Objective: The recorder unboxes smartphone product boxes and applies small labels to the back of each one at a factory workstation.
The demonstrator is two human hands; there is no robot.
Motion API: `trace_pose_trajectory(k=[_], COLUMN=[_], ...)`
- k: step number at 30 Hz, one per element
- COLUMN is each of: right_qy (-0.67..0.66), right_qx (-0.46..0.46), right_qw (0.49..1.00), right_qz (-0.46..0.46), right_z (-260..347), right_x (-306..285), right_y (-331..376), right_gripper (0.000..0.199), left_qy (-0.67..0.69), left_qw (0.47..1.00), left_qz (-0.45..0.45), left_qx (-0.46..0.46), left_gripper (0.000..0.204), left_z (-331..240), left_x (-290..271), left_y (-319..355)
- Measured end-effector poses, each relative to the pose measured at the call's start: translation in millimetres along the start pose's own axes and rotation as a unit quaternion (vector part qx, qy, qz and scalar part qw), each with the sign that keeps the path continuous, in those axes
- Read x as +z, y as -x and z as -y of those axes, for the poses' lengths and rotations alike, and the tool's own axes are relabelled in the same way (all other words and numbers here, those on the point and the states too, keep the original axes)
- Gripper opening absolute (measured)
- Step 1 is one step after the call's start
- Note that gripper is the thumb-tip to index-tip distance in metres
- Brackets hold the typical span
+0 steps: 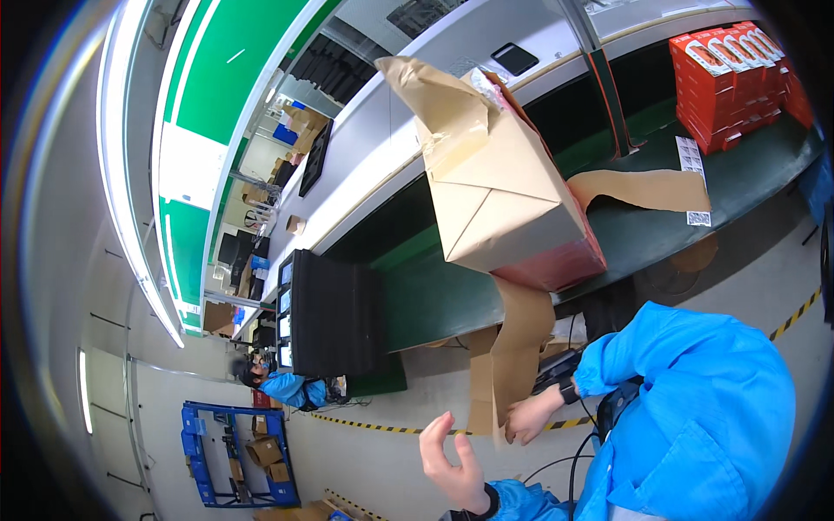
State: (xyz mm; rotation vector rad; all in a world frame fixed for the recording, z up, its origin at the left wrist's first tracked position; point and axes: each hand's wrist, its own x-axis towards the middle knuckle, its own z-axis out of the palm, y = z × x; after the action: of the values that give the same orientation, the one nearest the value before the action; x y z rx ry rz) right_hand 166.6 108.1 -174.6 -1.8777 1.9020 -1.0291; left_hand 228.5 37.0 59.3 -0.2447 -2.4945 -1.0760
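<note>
The head view shows a boxy package (504,195) in creased tan paper, reddish underneath, at the edge of the green surface (426,304). A paper flap (521,356) hangs to the right hand (532,415), whose grip is unclear; the left hand's (453,464) is apart, mid-air. Black casing (334,313) and red boxes (717,95) flank it; pale floor (382,447) extends beyond.

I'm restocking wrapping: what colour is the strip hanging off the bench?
The strip is light brown, best seen in the head view.
</note>
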Motion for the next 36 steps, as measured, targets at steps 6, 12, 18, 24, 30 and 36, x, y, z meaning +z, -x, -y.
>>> trace_pose_trajectory(k=[6,12,18,24,30,36], right_qy=[-0.181,-0.22,-0.213,-0.235,-0.048,0.189], right_qx=[0.132,0.322,0.355,0.353,0.3,0.118], right_qw=[0.968,0.848,0.792,0.771,0.819,0.805], right_qz=[-0.111,-0.358,-0.448,-0.475,-0.486,-0.55], right_z=[5,17,26,17,15,27], right_x=[-47,-100,-136,-164,-239,-315], right_y=[99,222,312,363,338,252], right_gripper=[0.029,0.022,0.02,0.018,0.02,0.036], left_qy=[-0.052,-0.103,-0.123,-0.032,0.208,0.328], left_qw=[0.992,0.941,0.947,0.96,0.958,0.869], left_qz=[0.018,-0.005,0.004,-0.042,-0.169,-0.37], left_qx=[0.114,0.322,0.298,0.276,0.103,0.022], left_gripper=[0.024,0.042,0.032,0.013,0.014,0.025], left_z=[-27,-74,-84,-83,-60,-29], left_x=[53,168,235,224,203,121], left_y=[-41,-112,-135,-144,-148,-210])
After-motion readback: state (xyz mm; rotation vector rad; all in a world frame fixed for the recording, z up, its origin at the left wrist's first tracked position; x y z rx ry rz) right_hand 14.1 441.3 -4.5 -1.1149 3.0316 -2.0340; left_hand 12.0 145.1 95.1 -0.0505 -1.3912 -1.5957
